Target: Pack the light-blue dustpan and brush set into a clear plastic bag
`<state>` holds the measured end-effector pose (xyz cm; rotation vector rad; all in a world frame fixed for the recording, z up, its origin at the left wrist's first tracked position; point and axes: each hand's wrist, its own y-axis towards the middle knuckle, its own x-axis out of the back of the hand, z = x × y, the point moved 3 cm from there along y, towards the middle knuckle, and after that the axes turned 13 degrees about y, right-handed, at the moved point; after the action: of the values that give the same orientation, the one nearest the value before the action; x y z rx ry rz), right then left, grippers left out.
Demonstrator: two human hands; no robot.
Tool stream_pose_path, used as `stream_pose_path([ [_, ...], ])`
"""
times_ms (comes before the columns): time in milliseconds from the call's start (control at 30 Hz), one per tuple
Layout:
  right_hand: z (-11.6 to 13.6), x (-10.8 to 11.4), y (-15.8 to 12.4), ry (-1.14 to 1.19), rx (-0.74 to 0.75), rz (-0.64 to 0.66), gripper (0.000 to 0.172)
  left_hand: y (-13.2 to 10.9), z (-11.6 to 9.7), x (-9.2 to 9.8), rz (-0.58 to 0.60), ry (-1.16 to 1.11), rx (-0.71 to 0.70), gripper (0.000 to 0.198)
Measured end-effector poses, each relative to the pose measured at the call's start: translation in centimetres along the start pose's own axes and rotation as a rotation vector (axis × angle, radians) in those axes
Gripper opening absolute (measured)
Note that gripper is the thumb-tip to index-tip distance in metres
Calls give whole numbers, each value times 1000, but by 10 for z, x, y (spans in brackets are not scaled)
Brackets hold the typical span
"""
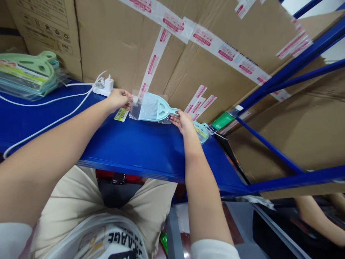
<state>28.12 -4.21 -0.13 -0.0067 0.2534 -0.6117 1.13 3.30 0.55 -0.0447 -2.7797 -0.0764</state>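
Observation:
A light blue mini dustpan and brush set (153, 107) in a clear plastic bag (134, 112) is held just above the blue shelf (140, 144). My right hand (183, 121) is closed around its handle. At the opposite end, my left hand (120, 99) pinches the bag's edge, fingertips together. Below the left hand lies a yellow-green label card (122, 114). Another light blue dustpan set (201, 131) rests beyond my right wrist, partly hidden by it.
Bagged green and blue dustpans (29, 75) are stacked at left. White cables (81, 102) run from a power strip (101, 90). Cardboard boxes (121, 46) wall the back. A green-labelled bottle (225, 119) leans by the blue frame (269, 136). Another person's arm (320, 219) shows lower right.

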Motion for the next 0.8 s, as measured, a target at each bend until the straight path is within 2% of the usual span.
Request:
stream_pose_path([
  [133,5,10,9,-88,143,-157,19,10,6,6,-36,489,-165,18],
  [267,5,15,10,-113,185,-230,23,18,16,7,16,793,-196,19],
  [533,3,11,7,-143,102,-214,21,20,21,0,60,998,-218,33],
  [800,-3,8,4,-244,20,-148,22,17,18,-6,153,931,-272,24],
])
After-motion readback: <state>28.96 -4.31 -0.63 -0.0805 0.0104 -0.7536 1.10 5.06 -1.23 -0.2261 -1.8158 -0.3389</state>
